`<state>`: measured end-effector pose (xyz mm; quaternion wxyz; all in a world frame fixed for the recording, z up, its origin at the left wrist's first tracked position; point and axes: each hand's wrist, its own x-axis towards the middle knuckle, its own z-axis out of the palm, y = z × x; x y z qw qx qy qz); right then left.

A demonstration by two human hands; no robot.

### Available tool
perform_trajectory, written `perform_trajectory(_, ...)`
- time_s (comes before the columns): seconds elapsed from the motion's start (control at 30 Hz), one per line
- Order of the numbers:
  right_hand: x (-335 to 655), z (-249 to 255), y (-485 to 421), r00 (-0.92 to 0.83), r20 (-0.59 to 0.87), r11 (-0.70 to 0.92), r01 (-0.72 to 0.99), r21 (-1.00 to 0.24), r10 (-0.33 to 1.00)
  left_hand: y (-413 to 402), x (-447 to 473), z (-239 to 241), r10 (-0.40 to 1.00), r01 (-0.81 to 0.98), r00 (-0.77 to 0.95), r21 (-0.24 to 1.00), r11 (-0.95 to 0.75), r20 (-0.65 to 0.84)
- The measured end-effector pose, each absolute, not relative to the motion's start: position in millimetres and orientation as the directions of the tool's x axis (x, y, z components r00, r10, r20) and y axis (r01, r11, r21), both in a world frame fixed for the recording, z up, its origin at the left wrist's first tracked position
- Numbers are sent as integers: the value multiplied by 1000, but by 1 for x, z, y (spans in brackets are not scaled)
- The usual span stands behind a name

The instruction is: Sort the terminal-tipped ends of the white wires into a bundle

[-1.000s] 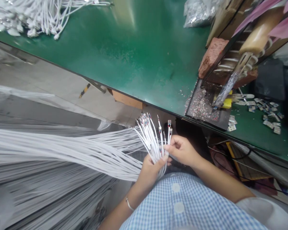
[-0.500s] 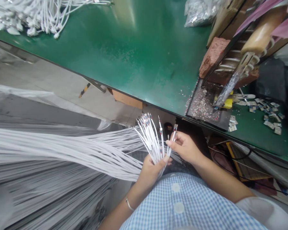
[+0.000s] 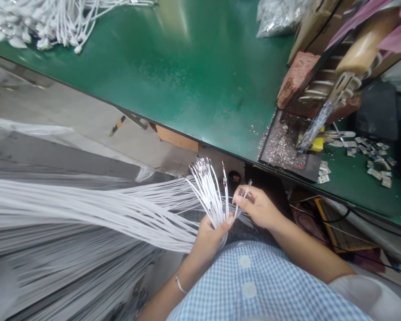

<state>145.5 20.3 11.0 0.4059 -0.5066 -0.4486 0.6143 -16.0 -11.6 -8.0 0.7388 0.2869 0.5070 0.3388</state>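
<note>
My left hand is closed around a bundle of white cables, just in front of the checked apron. The cable ends fan upward and carry small metal connectors. One cable stands a little apart from the bunch. At the bundle's right side, my right hand pinches a cable end or two between thumb and fingers, bent to the right; the exact number is hard to make out. Long white cable lengths trail from the bundle off to the left.
A green table spans the back. On it lie a pile of white cables, a clear plastic bag, a brick, a wooden-handled soldering iron, a scrap-covered dark tray and loose metal connectors.
My right hand has bent the cable ends at the bundle's right side away to the right and downward. My left hand keeps its hold in the same place.
</note>
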Motion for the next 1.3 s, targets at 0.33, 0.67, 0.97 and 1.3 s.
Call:
perform_trajectory(0.33,148,4,30,-20,-280,-280,-60,-958,960,-14,-19,-8,763,-81,312,784,615,-566)
perform_trajectory(0.67,147,7,28,-31,-306,-307,-69,-949,952,-14,-21,-8,755,-5,349,805,593,-554)
perform_trajectory(0.97,146,1,21,-144,-321,-332,-61,-941,936,-13,-19,-8,787,-61,246,801,595,-566)
perform_trajectory(1.3,149,2,20,-189,-313,-317,13,-948,931,-13,-20,-10,803,-135,253,802,582,-540)
